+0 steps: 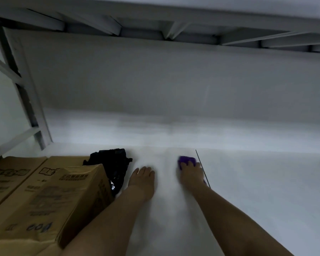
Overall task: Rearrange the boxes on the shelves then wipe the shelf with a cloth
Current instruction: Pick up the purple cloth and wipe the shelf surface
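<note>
Left of the fingers stand the boxes (44, 196) (brown card, printed), with a black bag (113, 165) tucked just behind the nearest one. The left hand (142, 179) lies flat on the white shelf (257, 191), fingers straight and holding nothing, beside the bag. The right hand (191, 172) presses on the purple cloth (186, 160), which pokes out beyond its fingertips beside a thin dark seam (201, 167).
</note>
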### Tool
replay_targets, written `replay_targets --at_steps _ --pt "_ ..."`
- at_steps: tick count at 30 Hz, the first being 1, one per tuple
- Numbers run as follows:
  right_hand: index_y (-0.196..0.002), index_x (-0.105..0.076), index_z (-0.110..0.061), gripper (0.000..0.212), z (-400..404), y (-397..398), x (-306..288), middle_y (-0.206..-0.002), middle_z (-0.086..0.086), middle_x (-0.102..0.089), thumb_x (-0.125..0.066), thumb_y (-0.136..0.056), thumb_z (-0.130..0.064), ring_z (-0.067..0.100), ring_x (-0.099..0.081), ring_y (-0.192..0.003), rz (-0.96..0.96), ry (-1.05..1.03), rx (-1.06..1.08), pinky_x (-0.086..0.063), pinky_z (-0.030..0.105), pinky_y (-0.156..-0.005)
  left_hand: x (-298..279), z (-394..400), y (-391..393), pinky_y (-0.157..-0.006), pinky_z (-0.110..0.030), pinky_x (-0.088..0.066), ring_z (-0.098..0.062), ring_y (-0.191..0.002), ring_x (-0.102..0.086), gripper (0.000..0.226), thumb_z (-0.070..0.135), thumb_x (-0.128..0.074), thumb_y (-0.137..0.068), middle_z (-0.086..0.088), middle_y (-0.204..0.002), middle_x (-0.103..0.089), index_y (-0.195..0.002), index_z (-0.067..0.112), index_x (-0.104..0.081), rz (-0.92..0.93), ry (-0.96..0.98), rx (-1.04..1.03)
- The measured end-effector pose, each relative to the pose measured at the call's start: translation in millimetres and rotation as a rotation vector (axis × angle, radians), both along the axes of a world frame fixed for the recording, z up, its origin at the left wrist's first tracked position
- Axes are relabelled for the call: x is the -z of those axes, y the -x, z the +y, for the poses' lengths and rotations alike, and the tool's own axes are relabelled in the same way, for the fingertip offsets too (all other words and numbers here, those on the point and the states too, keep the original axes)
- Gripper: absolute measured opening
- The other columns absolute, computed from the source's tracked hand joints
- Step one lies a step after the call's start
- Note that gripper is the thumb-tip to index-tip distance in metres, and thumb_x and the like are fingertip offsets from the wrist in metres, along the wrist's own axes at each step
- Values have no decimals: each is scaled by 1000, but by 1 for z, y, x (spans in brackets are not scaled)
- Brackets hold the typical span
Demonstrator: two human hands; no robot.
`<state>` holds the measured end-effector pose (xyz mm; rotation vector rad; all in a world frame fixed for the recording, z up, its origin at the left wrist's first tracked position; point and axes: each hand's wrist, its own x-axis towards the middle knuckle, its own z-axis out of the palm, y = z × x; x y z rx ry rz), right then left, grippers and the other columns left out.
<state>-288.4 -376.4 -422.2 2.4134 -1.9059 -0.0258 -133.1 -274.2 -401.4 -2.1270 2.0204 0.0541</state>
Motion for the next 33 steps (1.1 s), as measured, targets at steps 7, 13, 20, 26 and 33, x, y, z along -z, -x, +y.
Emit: replay_targets --at_steps 7,13,20,26,33 --pt "-149 -27 -26 51 12 30 0 -156 2 -21 -36 -99 -23 31 -33 -131 14 -1 -243 -35 39 -101 6 2 21 -118 -37 5 -21 -147 5 69 45 -29 -100 -6 -160 6 -153 13 3 99 -36 -46" --pt "-140 -35 -13 45 38 59 2 -145 13 -33 -38 -96 -20 32 -35 -128 36 -24 140 -36 37 -99 12 9 46 -118 -38 6 -19 -147 7 69 49 -26 -99 -4 -160 8 -153 18 4 154 10 -28" --pt "-142 -41 -14 50 68 20 10 -148 13 -38 -42 -93 -6 38 -43 -121 -37 70 -297 -41 39 -96 19 21 51 -117 -38 7 -21 -147 7 69 51 -24 -99 -5 -160 8 -153 18 5 213 49 -159" --pt "-126 -59 -23 46 63 69 3 -133 8 -55 -54 -82 -12 32 -58 -103 -50 91 -183 -50 31 -78 22 36 56 -118 -39 5 -20 -147 4 67 51 -25 -98 -1 -160 4 -153 22 -1 218 116 -178" --pt "-137 -38 -8 42 83 46 7 -140 17 -37 -34 -96 -15 36 -35 -128 -1 62 94 -37 37 -98 19 47 46 -118 -40 5 -21 -147 5 69 54 -23 -98 -3 -160 6 -153 20 1 198 110 -225"
